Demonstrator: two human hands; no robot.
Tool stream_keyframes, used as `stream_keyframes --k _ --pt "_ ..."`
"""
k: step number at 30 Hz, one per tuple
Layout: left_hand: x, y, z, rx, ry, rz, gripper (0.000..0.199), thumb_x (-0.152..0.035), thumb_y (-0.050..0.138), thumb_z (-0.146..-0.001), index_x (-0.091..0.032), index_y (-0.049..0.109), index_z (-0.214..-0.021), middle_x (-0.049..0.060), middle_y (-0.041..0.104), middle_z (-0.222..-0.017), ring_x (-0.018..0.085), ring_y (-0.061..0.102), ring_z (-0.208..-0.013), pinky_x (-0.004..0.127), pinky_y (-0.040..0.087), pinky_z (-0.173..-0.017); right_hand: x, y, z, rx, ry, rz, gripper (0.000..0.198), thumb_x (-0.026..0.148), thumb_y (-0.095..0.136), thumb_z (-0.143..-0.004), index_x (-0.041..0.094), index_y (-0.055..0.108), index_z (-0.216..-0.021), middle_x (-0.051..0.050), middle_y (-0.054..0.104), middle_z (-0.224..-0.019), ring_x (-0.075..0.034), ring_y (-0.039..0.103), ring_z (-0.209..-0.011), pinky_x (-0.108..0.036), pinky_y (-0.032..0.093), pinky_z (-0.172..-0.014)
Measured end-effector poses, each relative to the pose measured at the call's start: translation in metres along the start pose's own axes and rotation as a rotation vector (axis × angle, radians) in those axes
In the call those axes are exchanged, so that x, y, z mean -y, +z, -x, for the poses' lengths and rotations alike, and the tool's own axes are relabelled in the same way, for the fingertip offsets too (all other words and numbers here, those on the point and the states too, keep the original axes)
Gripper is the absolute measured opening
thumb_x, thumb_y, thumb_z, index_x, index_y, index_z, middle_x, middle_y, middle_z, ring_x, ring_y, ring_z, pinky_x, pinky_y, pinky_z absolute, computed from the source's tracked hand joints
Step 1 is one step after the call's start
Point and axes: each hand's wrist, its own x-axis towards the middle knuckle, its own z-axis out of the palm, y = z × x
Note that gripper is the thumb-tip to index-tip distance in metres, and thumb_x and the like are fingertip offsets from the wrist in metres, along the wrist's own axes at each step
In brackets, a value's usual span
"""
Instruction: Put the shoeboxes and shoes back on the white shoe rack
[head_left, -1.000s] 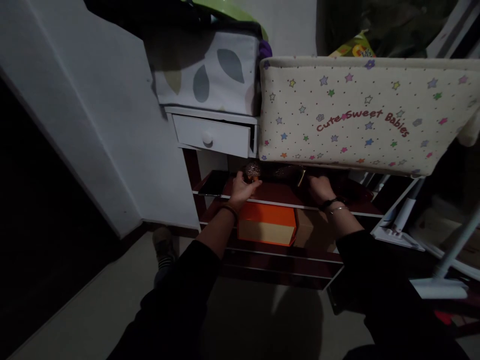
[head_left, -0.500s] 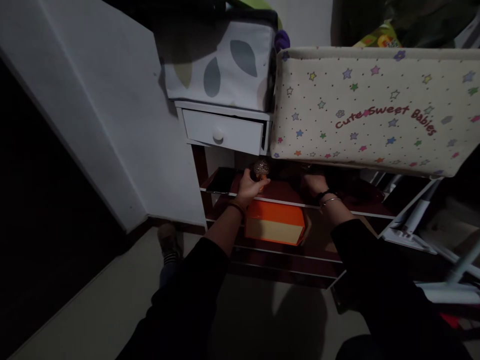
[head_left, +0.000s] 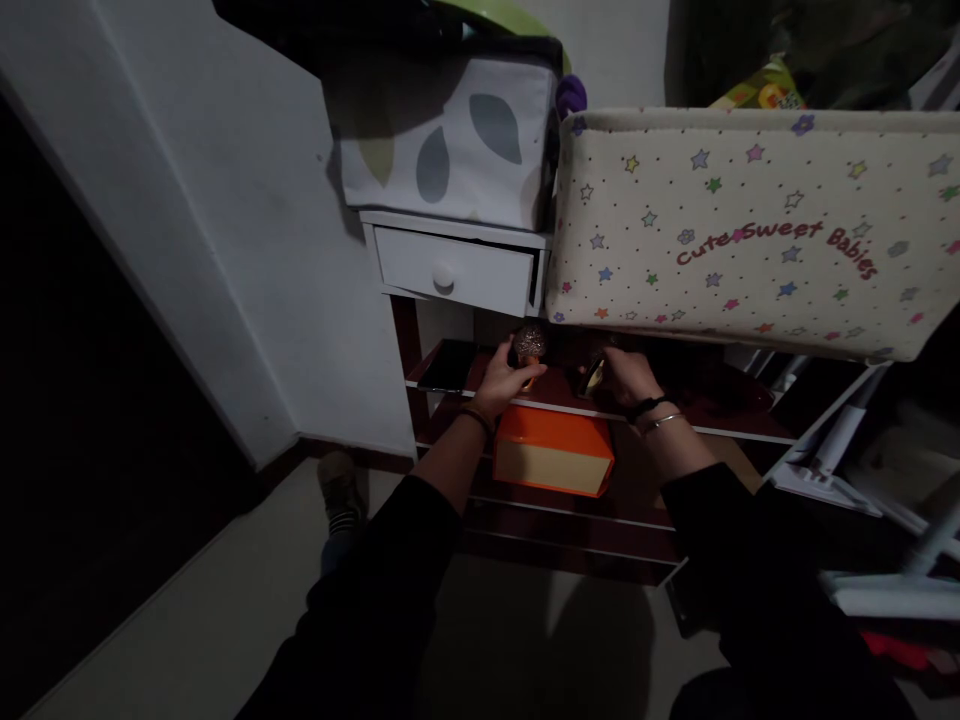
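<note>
My left hand (head_left: 501,384) is wrapped round a small amber bottle with a sparkly round top (head_left: 530,342), standing on or just above the dark red shelf (head_left: 556,386). To the right of it, my right hand (head_left: 631,378) is closed at the side of a small dark object with a pale, shiny face (head_left: 593,378). That object leans at a tilt near the shelf's front edge; dim light hides its kind. A flat black object (head_left: 448,366) lies on the same shelf, left of my left hand.
Below sits an orange box (head_left: 556,432). Above the shelf are a white drawer (head_left: 465,268), a leaf-print box (head_left: 450,140) and a star-print fabric bin (head_left: 750,220) overhanging my right hand. White metal legs (head_left: 844,435) stand at right, a white wall (head_left: 300,300) at left.
My right hand has come out from deeper under the bin towards the shelf's front, with the small dark object now showing beside it. My left hand stays round the sparkly-topped bottle.
</note>
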Motion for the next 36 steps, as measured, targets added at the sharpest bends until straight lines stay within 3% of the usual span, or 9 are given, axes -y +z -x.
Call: stream_keyframes --k 3,7,12,17,23,27,32,36 --pt "-0.003 0.000 0.003 0.043 -0.024 0.059 0.099 -0.019 0.094 -0.065 -0.017 0.052 -0.155 0.014 0.072 -0.136 0.021 0.073 -0.110 0.038 0.057 -0.104 -0.002 0.007 0.016 -0.071 0.028 -0.028 0.049 0.055 0.084 -0.069 0.018 0.071 -0.099 -0.009 0.079 -0.095 -0.027 0.076 -0.078 -0.040 0.066 -0.069" --pt "-0.007 0.000 0.007 0.090 -0.082 0.087 0.109 -0.019 0.095 -0.067 -0.018 0.043 -0.163 0.015 0.073 -0.135 0.022 0.075 -0.107 0.041 0.058 -0.105 -0.007 0.007 0.025 -0.153 -0.042 0.075 0.057 0.061 0.085 -0.070 0.017 0.073 -0.104 -0.011 0.080 -0.106 -0.030 0.076 -0.100 -0.040 0.063 -0.087" --pt "-0.010 0.001 0.010 0.128 -0.135 0.120 0.120 -0.017 0.096 -0.068 -0.021 0.032 -0.169 0.012 0.078 -0.122 0.019 0.077 -0.092 0.043 0.063 -0.098 -0.013 0.006 0.030 0.026 -0.057 0.009 0.072 0.067 0.085 -0.073 0.019 0.069 -0.124 -0.011 0.078 -0.124 -0.029 0.073 -0.113 -0.043 0.059 -0.100" --pt "-0.012 -0.001 0.010 0.196 -0.110 0.139 0.109 -0.016 0.096 -0.066 -0.021 0.044 -0.162 0.009 0.080 -0.116 0.019 0.078 -0.094 0.042 0.062 -0.101 -0.021 0.003 0.038 0.120 -0.092 -0.041 0.078 0.057 0.094 -0.066 0.021 0.064 -0.128 -0.011 0.076 -0.132 -0.026 0.070 -0.121 -0.042 0.053 -0.111" --pt "-0.012 0.000 0.009 0.174 -0.111 0.081 0.111 -0.015 0.095 -0.067 -0.016 0.041 -0.164 0.015 0.078 -0.126 0.021 0.078 -0.100 0.042 0.059 -0.106 -0.032 -0.008 0.032 0.116 -0.120 0.023 0.079 0.053 0.096 -0.065 0.018 0.066 -0.129 -0.012 0.075 -0.132 -0.026 0.069 -0.119 -0.045 0.050 -0.114" --pt "-0.010 0.004 0.009 0.194 -0.096 -0.005 0.111 -0.019 0.098 -0.064 -0.020 0.046 -0.162 0.012 0.081 -0.118 0.022 0.078 -0.096 0.042 0.062 -0.100 -0.034 -0.015 0.024 0.152 -0.151 0.069 0.079 0.052 0.097 -0.065 0.018 0.067 -0.131 -0.012 0.074 -0.136 -0.028 0.068 -0.123 -0.048 0.048 -0.117" --pt "-0.004 0.005 0.005 0.145 0.008 -0.138 0.098 -0.021 0.099 -0.061 -0.021 0.061 -0.151 0.007 0.082 -0.106 0.021 0.077 -0.090 0.038 0.064 -0.094 -0.030 -0.021 0.023 0.198 -0.168 0.047 0.074 0.051 0.097 -0.064 0.019 0.070 -0.125 -0.010 0.077 -0.127 -0.027 0.072 -0.114 -0.048 0.054 -0.111" --pt "-0.003 0.002 0.002 0.168 0.037 -0.239 0.099 -0.028 0.098 -0.064 -0.021 0.057 -0.154 0.009 0.081 -0.116 0.017 0.075 -0.087 0.032 0.062 -0.090 -0.028 -0.024 0.020 0.226 -0.176 0.086 0.074 0.054 0.098 -0.061 0.019 0.072 -0.121 -0.010 0.079 -0.123 -0.028 0.072 -0.111 -0.049 0.056 -0.109"
